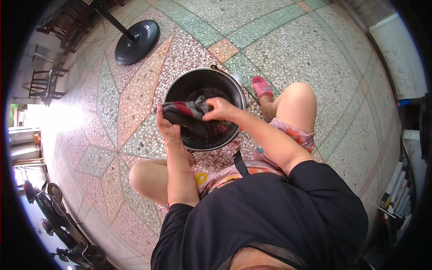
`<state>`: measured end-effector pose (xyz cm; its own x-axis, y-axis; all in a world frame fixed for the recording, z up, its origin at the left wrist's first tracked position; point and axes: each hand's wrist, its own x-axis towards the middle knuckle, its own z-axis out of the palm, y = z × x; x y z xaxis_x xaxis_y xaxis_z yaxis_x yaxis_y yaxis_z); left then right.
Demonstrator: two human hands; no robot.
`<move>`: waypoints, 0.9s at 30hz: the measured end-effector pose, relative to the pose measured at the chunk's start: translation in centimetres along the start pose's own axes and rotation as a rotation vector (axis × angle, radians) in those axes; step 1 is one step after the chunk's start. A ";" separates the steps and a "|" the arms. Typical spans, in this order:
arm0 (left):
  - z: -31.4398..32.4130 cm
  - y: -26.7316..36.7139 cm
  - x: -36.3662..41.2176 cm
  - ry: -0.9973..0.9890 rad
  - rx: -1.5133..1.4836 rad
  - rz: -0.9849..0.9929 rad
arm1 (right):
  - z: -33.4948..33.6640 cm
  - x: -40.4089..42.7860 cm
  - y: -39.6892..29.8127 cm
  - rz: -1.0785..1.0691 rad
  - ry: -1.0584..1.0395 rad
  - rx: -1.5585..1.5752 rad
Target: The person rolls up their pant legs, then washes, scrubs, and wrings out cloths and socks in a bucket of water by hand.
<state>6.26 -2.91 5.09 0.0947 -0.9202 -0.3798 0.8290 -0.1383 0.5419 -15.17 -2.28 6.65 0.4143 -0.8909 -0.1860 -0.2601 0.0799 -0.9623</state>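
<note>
Between my knees a round dark bucket (175,81) with a pale metal rim stands on the floor. Over its mouth I hold a wet-looking cloth (184,109) in dark grey with red and lighter grey parts. My left hand (167,125) grips the cloth's left end at the bucket's rim. The right hand (219,109), slightly blurred, has the cloth's lighter grey end bunched in its fingers. Part of the cloth hangs down into the bucket. Lower inside, liquid and a reddish patterned patch show dimly; what that patch is I cannot tell.
A black round stand base (136,42) with a pole is on the terrazzo floor beyond the bucket. My right foot wears a pink clog (261,86). Wooden chairs (47,82) stand far left, a motorbike (64,226) lower left. Stacked items (398,189) line the right side.
</note>
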 end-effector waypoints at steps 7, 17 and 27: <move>0.4 -4.6 -1.8 0.027 -0.013 -0.167 | -3.5 3.9 1.6 -0.223 0.259 0.384; 1.0 -11.4 -3.9 0.503 0.208 -0.212 | 3.5 2.8 2.0 0.247 0.342 -0.451; 1.0 -9.2 -4.4 0.325 0.183 0.009 | 6.6 0.3 0.5 -0.297 0.505 -0.228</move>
<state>-2.38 2.08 2.57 0.2957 -0.7617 -0.5764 0.7178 -0.2210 0.6602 -9.39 0.40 4.84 0.0491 -0.9661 0.2533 -0.3999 -0.2514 -0.8814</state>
